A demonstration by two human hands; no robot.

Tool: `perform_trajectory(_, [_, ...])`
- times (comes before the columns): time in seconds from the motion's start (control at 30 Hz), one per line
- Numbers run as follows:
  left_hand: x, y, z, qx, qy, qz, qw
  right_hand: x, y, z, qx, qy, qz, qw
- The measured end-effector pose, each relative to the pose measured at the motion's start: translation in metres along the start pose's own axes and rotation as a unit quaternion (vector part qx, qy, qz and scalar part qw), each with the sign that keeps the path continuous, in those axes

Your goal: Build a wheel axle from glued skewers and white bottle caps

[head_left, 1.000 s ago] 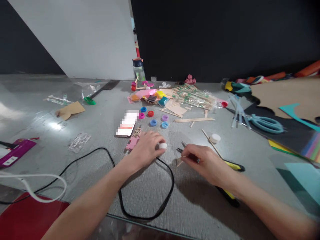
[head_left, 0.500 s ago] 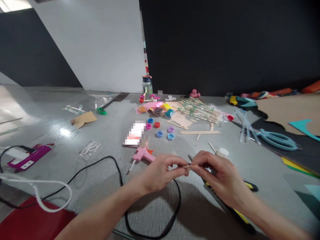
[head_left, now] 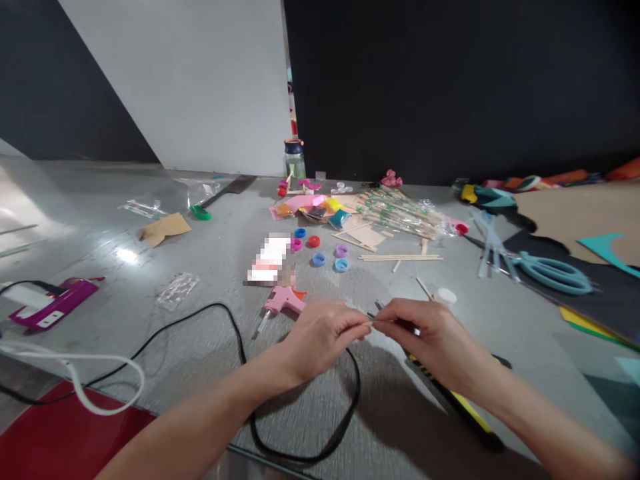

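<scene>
My left hand (head_left: pixel 323 337) and my right hand (head_left: pixel 430 340) meet above the grey table, fingertips pinched closely together. Between them is a short, thin wooden stick (head_left: pixel 371 323), mostly covered by the fingers. Beneath my right hand lies a tool with yellow-and-black handles (head_left: pixel 473 415), apparently pliers; their middle is hidden. A pink hot glue gun (head_left: pixel 285 300) rests just beyond my left hand, its grip partly covered. Past my right fingers are a white cap (head_left: pixel 445 296) and a loose stick (head_left: pixel 424 288).
Several coloured bottle caps (head_left: pixel 319 259), wooden sticks (head_left: pixel 400 258) and bagged skewers (head_left: pixel 395 213) lie farther back. Light-blue scissors (head_left: pixel 553 273) are at right. A black cable (head_left: pixel 243 347) loops under my left arm. The purple power strip (head_left: pixel 55 305) sits at far left.
Both hands have shifted slightly, and the fingertips have drawn closer around the stick, showing less of it. The camera view has tilted a little downward.
</scene>
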State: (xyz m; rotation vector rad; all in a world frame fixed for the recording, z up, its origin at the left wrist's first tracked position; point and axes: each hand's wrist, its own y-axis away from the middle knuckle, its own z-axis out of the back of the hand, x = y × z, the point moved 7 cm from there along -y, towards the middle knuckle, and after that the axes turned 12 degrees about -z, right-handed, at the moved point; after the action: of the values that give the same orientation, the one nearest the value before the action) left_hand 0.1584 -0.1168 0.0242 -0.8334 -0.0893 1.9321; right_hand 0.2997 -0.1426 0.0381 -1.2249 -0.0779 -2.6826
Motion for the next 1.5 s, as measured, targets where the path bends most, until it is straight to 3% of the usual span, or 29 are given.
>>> perform_trajectory(0.13, [-0.002,-0.002,0.001,-0.010,0.028,-0.001,1.000,0.004,0.002,0.003,-0.006,-0.034,0.002,0.999])
perform_trajectory(0.27, [0.000,-0.003,0.000,-0.040,0.229,0.041,0.972,-0.004,-0.001,-0.001,0.021,-0.226,-0.063,0.972])
perform_trajectory(0.37, [0.003,-0.004,-0.004,-0.035,0.288,0.059,0.955,-0.008,-0.004,-0.007,0.034,-0.293,-0.069,0.953])
perform_trajectory(0.57, [0.002,-0.005,-0.001,-0.049,0.268,0.049,0.961,-0.005,-0.003,-0.002,0.007,-0.234,-0.057,0.970])
perform_trajectory(0.7, [-0.006,-0.006,0.005,-0.027,0.130,0.005,0.991,0.002,0.002,0.002,0.010,-0.147,-0.042,0.988])
perform_trajectory(0.8, [-0.007,-0.006,0.007,-0.009,0.073,0.001,0.997,0.005,0.003,0.003,0.007,-0.109,-0.028,0.994])
perform_trajectory(1.13, [0.001,-0.004,-0.002,-0.015,0.192,0.078,0.978,-0.010,-0.002,0.000,0.026,-0.033,-0.061,0.997])
perform_trajectory(1.3, [0.009,0.000,0.001,-0.025,0.239,0.137,0.961,-0.017,-0.003,0.004,0.027,-0.056,-0.087,0.994])
perform_trajectory(1.5, [0.016,0.003,0.000,0.007,0.234,0.152,0.960,-0.029,-0.007,0.003,0.029,-0.098,-0.122,0.987])
